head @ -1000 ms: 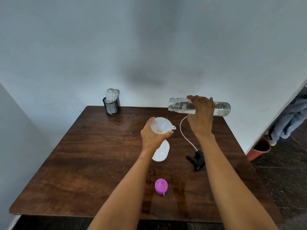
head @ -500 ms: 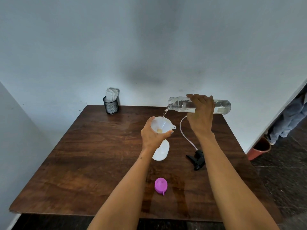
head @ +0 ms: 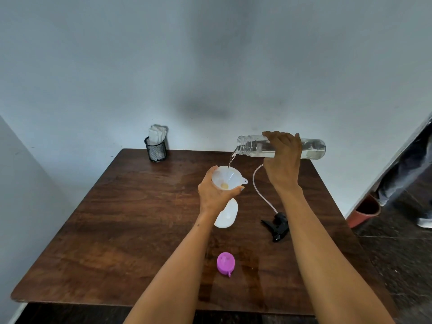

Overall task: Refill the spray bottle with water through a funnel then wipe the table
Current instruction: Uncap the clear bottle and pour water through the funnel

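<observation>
A white spray bottle stands on the wooden table with a white funnel in its neck. My left hand grips the funnel's rim from the left. My right hand holds a clear water bottle almost level above the table, its open mouth to the left. A thin stream of water falls from that mouth into the funnel. The black spray head with its clear tube lies on the table to the right of the spray bottle.
A purple cap lies on the table near me. A black mesh cup with white cloths stands at the back left corner. A reddish bin and a person's leg are on the floor at the right.
The water stream from the clear bottle into the funnel has grown stronger. Both hands stay almost where they were.
</observation>
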